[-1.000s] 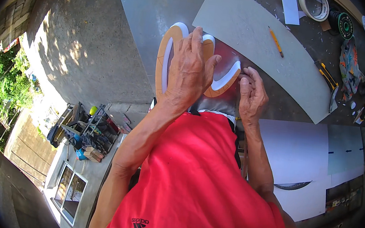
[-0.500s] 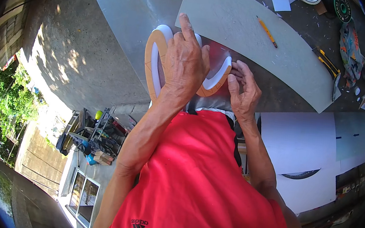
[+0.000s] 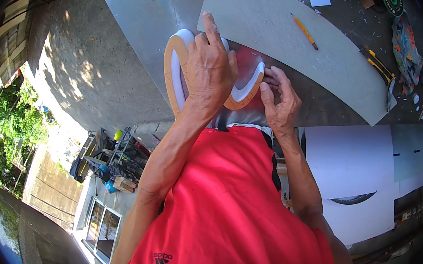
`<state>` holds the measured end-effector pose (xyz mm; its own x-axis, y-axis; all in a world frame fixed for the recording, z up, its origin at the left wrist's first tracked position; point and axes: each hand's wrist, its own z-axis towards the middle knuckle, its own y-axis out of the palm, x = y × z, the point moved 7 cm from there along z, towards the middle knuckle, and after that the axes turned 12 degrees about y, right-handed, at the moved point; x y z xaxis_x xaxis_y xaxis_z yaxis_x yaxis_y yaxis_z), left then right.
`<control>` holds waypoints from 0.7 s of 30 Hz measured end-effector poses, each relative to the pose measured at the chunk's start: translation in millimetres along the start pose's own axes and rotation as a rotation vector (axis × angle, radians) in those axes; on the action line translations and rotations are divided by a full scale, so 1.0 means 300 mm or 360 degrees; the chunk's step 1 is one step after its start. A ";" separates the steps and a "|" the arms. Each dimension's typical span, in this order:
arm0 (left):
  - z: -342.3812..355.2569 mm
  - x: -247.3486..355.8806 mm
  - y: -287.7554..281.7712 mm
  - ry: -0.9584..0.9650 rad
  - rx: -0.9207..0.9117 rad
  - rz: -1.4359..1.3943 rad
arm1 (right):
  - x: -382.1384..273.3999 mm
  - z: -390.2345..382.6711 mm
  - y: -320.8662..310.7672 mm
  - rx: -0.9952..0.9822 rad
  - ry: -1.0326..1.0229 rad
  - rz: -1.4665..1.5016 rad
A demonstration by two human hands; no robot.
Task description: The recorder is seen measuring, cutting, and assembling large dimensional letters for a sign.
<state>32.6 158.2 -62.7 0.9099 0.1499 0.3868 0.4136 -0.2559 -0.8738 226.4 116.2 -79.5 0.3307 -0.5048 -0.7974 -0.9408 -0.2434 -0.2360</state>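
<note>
A looped, curving cut-out piece (image 3: 174, 63) with a tan top and thick white edge lies on the metal worktop (image 3: 134, 33). My left hand (image 3: 210, 72) rests over its middle, index finger stretched forward toward a large grey curved sheet (image 3: 287, 52), other fingers loosely bent; what lies under the palm is hidden. My right hand (image 3: 282, 98) is open, its fingertips curved beside the piece's right-hand tip, apparently touching it, the thumb apart. Red colouring (image 3: 250, 53) shows on the worktop behind the piece.
A pencil (image 3: 304, 31) lies on the grey sheet, a yellow-black cutter (image 3: 376, 64) at its right end. A patterned cloth (image 3: 402, 54), scraps and rolls crowd the right edge. White boards (image 3: 345, 156) stand below right. A rack of clutter (image 3: 111, 157) is at lower left, beyond concrete.
The view has shifted, so the worktop sits further left and higher. My left hand's index finger has straightened forward over the piece. My right hand stays by the tip.
</note>
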 end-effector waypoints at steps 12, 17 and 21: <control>0.009 0.012 0.004 0.0083 -0.0035 0.0071 | 0.002 0.009 0.004 0.0013 0.0034 0.0004; 0.010 0.011 0.004 0.0077 -0.0047 0.0023 | -0.014 0.013 0.011 0.0046 0.0048 -0.0068; 0.012 -0.004 0.017 0.0027 -0.0024 0.0003 | -0.019 0.016 0.014 0.0031 0.0048 -0.0118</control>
<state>33.4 160.1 -68.7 0.9111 0.1330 0.3902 0.4121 -0.2707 -0.8700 220.1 122.0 -78.6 0.4011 -0.5111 -0.7602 -0.9149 -0.2648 -0.3046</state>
